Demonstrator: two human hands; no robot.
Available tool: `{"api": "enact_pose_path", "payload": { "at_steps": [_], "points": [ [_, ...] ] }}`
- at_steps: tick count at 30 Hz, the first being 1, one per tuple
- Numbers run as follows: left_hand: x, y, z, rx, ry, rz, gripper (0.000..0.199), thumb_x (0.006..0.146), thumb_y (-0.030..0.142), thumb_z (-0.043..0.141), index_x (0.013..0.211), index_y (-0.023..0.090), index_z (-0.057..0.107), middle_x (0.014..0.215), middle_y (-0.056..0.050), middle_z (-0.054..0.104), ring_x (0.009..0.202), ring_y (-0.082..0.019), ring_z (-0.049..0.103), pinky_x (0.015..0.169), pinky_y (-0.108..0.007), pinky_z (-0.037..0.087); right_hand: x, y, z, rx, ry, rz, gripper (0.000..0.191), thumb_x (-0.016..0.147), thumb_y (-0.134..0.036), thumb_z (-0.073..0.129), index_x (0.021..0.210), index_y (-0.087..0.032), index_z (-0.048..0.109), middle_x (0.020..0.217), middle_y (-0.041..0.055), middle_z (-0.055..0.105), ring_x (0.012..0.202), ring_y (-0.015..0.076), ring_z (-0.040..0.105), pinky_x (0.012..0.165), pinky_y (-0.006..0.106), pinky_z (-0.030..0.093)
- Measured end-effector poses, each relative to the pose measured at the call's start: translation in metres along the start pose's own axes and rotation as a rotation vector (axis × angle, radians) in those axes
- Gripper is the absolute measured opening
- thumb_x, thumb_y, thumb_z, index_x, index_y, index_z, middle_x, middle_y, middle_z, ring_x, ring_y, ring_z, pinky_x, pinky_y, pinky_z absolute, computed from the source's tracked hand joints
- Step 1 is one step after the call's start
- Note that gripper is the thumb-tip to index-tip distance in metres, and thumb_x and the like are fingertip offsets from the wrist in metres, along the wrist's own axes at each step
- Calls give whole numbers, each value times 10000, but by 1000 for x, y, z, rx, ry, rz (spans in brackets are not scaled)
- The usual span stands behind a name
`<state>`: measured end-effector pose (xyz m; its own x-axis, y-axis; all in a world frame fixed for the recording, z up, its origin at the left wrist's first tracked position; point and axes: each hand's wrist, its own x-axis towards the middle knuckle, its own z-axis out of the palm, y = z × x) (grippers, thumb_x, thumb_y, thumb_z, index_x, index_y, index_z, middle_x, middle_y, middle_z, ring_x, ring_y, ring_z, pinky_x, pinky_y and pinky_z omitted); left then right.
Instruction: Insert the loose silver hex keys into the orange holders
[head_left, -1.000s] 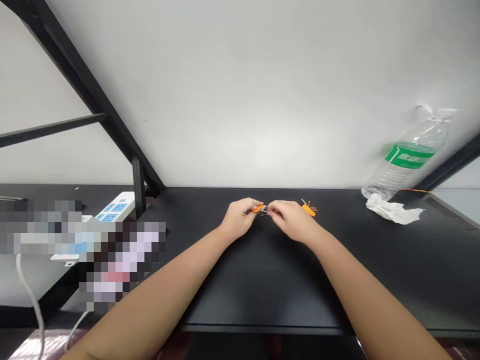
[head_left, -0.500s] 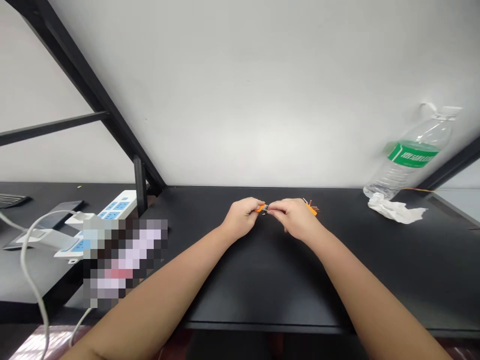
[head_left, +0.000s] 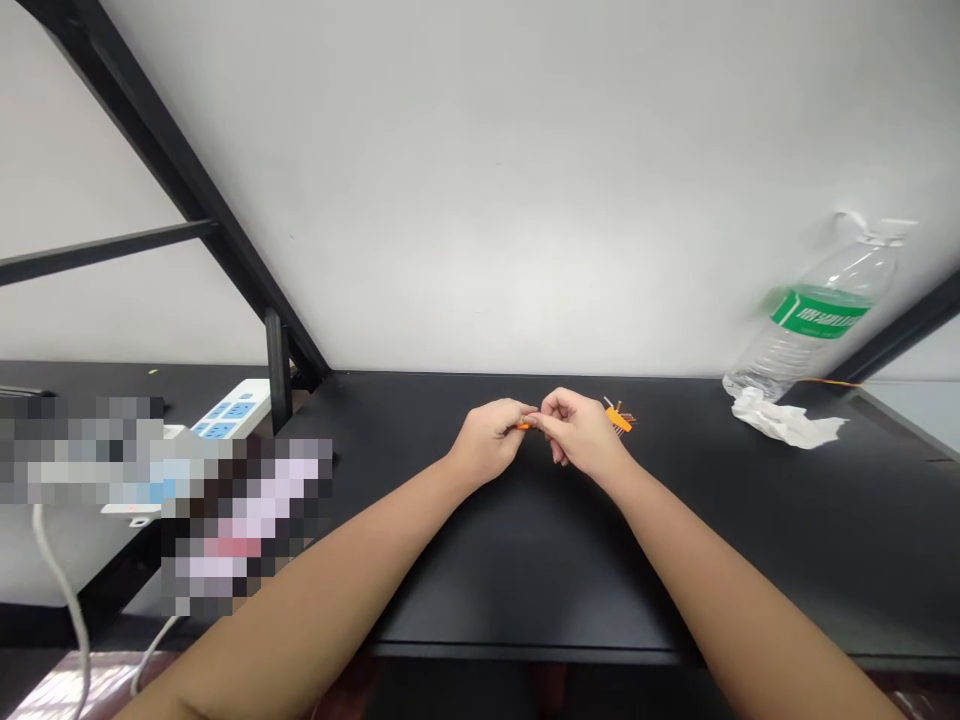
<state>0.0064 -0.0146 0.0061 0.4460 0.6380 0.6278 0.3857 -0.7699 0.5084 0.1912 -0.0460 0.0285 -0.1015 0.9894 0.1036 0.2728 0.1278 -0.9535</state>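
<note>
My left hand (head_left: 489,438) pinches a small orange piece (head_left: 523,426), most of it covered by the fingers. Against it, the thumb and fingertips of my right hand (head_left: 577,432) are pressed together; whatever they hold is hidden. Both sets of fingertips meet just above the black tabletop (head_left: 540,560). Just beyond my right hand lies an orange block (head_left: 619,419) with several thin copper-coloured rods and a whitish one sticking out of it.
A clear bottle with a green label (head_left: 821,312) leans against the wall at right, a crumpled white tissue (head_left: 787,418) before it. At left are a white power strip (head_left: 244,405), a white cable (head_left: 64,590) and a black metal frame (head_left: 247,285).
My right hand has shifted slightly left and tilted, its fingertips closing over the orange piece's end. The grey metal bits that showed between the hands are now covered. More of the orange block shows.
</note>
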Motion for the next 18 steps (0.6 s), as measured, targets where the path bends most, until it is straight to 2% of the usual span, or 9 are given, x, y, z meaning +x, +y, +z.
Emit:
{"api": "enact_pose_path", "payload": {
  "at_steps": [3, 6, 9, 11, 13, 15, 16, 18],
  "points": [
    [0, -6, 1, 25, 116, -57, 189, 836, 70, 613, 887, 224, 711, 961, -16, 772, 859, -170, 731, 783, -298, 593, 2, 2, 11, 113, 54, 10, 310, 845, -494, 683, 839, -206, 569, 578, -26, 612, 434, 152, 606, 406, 245, 489],
    [0, -15, -1, 53, 180, -111, 146, 829, 85, 625, 829, 216, 690, 970, -22, 771, 865, -176, 733, 774, -309, 596, -1, 3, 23, 154, 49, -4, 287, 883, -398, 631, 1069, -179, 631, 750, 4, 661, 544, 155, 668, 524, 283, 575],
    [0, -21, -3, 78, 187, -150, 171, 822, 67, 606, 830, 220, 681, 972, -18, 770, 886, -175, 731, 787, -312, 596, -9, 3, 33, 43, -85, -66, 467, 918, -295, 569, 1373, -191, 543, 842, 1, 661, 583, 132, 668, 594, 284, 582],
    [1, -22, -4, 83, 189, -164, 175, 827, 65, 596, 837, 220, 676, 980, -19, 769, 898, -173, 729, 798, -314, 594, -13, 3, 35, -99, -175, -162, 542, 929, -264, 561, 1461, -208, 473, 862, -1, 662, 601, 126, 651, 632, 290, 568],
    [2, -23, -5, 73, 205, -182, 149, 827, 74, 603, 795, 211, 652, 981, -25, 769, 901, -175, 728, 802, -319, 593, -13, 3, 30, -322, -159, -291, 456, 935, -251, 568, 1389, -200, 559, 874, 20, 671, 678, 145, 643, 709, 309, 546],
    [3, -23, -6, 34, 214, -200, 150, 815, 80, 623, 729, 203, 613, 960, -27, 770, 880, -176, 730, 780, -314, 593, -8, 6, 18, -564, -64, -355, 278, 940, -225, 560, 1182, -189, 692, 906, 53, 676, 780, 171, 636, 775, 320, 513],
    [3, -23, -5, 12, 217, -209, 162, 807, 83, 637, 702, 200, 597, 947, -24, 771, 865, -174, 731, 764, -308, 592, -4, 9, 11, -661, -27, -340, 228, 942, -206, 549, 1089, -190, 723, 937, 64, 675, 818, 178, 633, 786, 316, 499],
    [4, -24, -3, -32, 210, -221, 176, 797, 89, 662, 677, 197, 591, 932, -18, 775, 845, -170, 733, 738, -293, 588, 4, 17, -3, -805, -4, -268, 214, 938, -183, 550, 1041, -196, 737, 1008, 74, 663, 875, 182, 633, 803, 301, 481]
  ]
}}
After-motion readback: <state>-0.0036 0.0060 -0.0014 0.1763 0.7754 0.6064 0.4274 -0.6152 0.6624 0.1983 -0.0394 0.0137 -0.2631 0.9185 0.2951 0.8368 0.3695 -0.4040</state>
